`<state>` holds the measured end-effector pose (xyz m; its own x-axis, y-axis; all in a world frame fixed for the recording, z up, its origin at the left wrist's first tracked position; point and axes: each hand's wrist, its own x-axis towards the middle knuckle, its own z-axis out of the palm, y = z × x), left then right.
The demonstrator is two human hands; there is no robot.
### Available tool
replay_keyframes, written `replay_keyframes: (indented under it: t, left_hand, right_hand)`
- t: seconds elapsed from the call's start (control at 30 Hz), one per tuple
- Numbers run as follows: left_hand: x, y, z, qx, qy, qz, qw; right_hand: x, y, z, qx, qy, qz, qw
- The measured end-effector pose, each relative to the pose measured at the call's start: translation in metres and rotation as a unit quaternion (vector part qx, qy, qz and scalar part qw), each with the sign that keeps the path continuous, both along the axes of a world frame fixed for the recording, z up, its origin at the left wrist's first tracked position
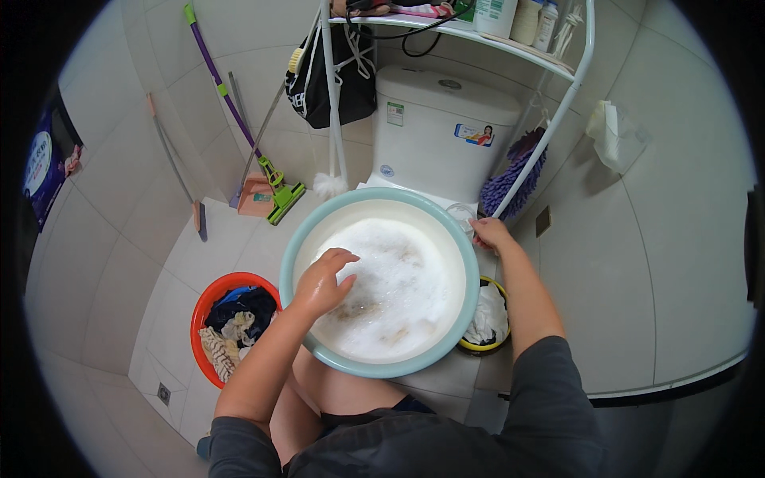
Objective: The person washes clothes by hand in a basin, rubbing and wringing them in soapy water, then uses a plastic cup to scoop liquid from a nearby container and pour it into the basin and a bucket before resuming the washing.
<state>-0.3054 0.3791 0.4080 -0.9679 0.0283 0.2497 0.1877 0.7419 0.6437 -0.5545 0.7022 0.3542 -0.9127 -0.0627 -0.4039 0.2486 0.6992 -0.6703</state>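
White foam (398,275) in a round, pale-blue-rimmed plastic basin (378,193)

Left hand (321,283) loosely spread above; right hand (490,233) seemingly pinching a clear plastic item (461,213), best held steady.

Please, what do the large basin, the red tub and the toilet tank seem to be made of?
The large basin looks like moulded plastic, smooth and satin, with a thick rounded rim. The red tub is probably plastic too, evenly coloured and slightly shiny. The toilet tank seems glazed ceramic: white, smooth, with soft reflections.
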Motion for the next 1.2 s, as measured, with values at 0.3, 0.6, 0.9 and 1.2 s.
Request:
replay_keyframes:
  t: [0.3,0.6,0.9,1.2]
  left_hand:
    - [-0.002,0.005,-0.008,-0.001,-0.003,0.002,1.0]
    - [-0.018,0.029,-0.006,0.182,-0.099,-0.018,0.978]
    - [-0.027,0.032,0.012,0.462,-0.076,-0.03,0.883]
    - [-0.007,-0.004,-0.003,0.615,-0.112,-0.059,0.778]
  right_hand:
    - [-0.007,0.016,-0.022,0.112,0.406,0.007,0.907]
    - [0.08,-0.022,0.104,0.067,0.51,0.057,0.856]
    - [0.148,-0.099,0.107,-0.005,0.544,0.227,0.808]
    - [0.165,-0.126,0.11,-0.141,0.301,0.304,0.893]
